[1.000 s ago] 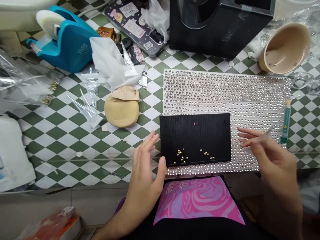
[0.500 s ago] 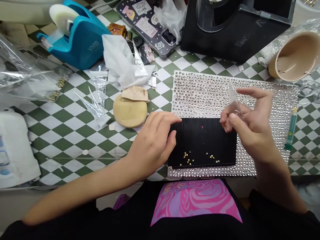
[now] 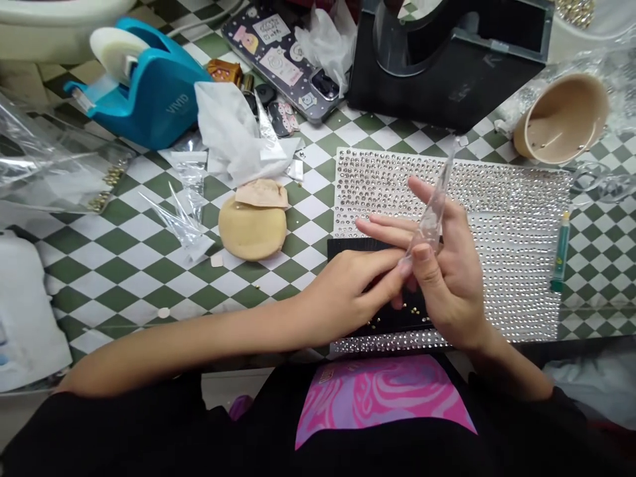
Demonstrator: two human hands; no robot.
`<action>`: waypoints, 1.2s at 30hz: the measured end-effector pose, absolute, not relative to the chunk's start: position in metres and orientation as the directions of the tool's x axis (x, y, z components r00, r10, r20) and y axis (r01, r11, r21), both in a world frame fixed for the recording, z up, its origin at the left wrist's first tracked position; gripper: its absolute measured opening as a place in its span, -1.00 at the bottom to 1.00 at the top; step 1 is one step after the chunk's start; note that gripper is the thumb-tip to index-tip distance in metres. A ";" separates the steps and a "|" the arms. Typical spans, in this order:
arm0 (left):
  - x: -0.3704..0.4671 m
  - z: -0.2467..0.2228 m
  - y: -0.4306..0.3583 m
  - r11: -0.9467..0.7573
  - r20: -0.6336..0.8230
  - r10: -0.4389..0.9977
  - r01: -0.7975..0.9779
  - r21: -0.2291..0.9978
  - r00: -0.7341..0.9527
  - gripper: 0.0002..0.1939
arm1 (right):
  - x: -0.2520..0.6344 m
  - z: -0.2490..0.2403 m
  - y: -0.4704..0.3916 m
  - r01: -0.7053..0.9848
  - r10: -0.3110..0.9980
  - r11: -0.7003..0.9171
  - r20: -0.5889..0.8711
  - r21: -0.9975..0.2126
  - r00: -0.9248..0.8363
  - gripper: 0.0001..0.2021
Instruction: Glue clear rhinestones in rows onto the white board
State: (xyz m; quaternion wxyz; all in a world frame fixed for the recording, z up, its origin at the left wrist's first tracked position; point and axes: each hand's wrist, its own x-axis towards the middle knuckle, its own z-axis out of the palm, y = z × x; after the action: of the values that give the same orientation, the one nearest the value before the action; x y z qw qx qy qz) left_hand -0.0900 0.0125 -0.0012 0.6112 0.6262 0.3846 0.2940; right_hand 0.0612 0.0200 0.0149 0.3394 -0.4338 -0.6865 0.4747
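Note:
My left hand (image 3: 360,285) pinches the lower end of a clear plastic cone (image 3: 432,212) above a black board (image 3: 342,246). My right hand (image 3: 450,278) holds the same cone between thumb and palm, with its other fingers stretched out to the left. The cone's thin tip points up and away. Small gold pieces (image 3: 410,309) lie on the black board, partly hidden under both hands. Beneath the board is a white sheet covered in rhinestones (image 3: 517,265).
A yellow round pad (image 3: 252,228), crumpled tissue (image 3: 226,126) and plastic cones (image 3: 181,222) lie left. Behind are a blue tape dispenser (image 3: 163,93), a phone (image 3: 281,56) and a black box (image 3: 447,79). A cup (image 3: 564,119) and green tube (image 3: 560,255) are right.
My left hand has moved right from the board's left edge and taken hold of the cone's lower end. My right hand has moved left with the cone, its fingers now stretched out more.

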 end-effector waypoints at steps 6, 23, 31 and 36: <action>-0.099 0.008 0.011 0.293 -0.253 0.804 0.012 0.956 0.538 -0.64 | 0.087 0.008 0.008 0.403 0.897 0.420 0.306 -0.813 -0.318 -0.58; -0.100 0.000 -0.007 -0.579 0.498 0.798 0.202 0.790 0.340 -0.76 | 0.084 0.006 -0.010 0.301 0.764 0.641 0.551 -0.706 -0.336 -0.53; -0.105 0.004 -0.007 -0.555 0.471 0.787 0.127 0.822 0.398 -0.76 | 0.090 0.015 -0.011 0.336 0.778 0.622 0.511 -0.707 -0.364 -0.61; -0.105 0.008 -0.005 -0.576 0.492 0.771 0.114 0.809 0.405 -0.90 | 0.090 0.015 -0.014 0.321 0.770 0.631 0.523 -0.706 -0.365 -0.65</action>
State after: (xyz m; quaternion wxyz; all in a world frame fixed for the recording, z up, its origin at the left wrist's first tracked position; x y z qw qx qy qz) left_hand -0.1050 -0.0048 0.0076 0.3564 0.7587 0.2913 0.4609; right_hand 0.0902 -0.0136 0.0154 0.4439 -0.3470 -0.7865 0.2528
